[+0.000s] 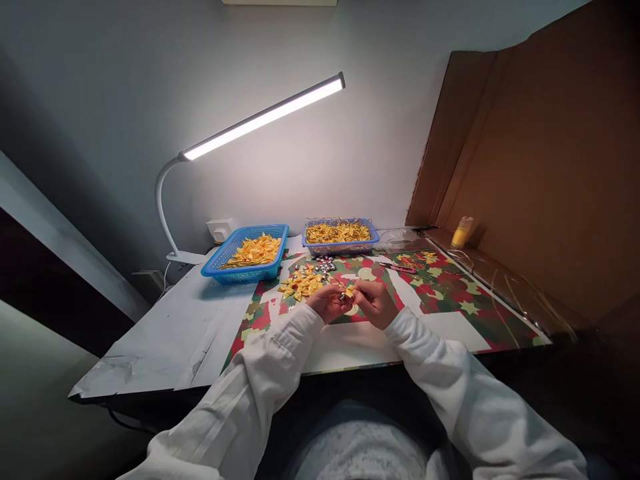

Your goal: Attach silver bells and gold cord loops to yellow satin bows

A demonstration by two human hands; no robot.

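My left hand [329,305] and my right hand [377,304] meet over the patterned sheet at the middle of the table. Between their fingertips is a small yellow ribbon bow [349,291], pinched by my right thumb and forefinger. A small silver bell [343,296] shows at my left fingers, close against the bow; a thin strand seems to run up from there. Just beyond my left hand lies a loose pile of yellow bows [303,283]. Several silver bells [326,264] are scattered behind that pile.
Behind stand a blue basket [213,272] of yellow bows and a purple-blue basket [341,249] of gold-tied pieces. Red-handled scissors [400,268] lie to the right. A clamp lamp [163,200] arches over the left. A yellow bottle [462,232] stands by the cardboard wall [540,147].
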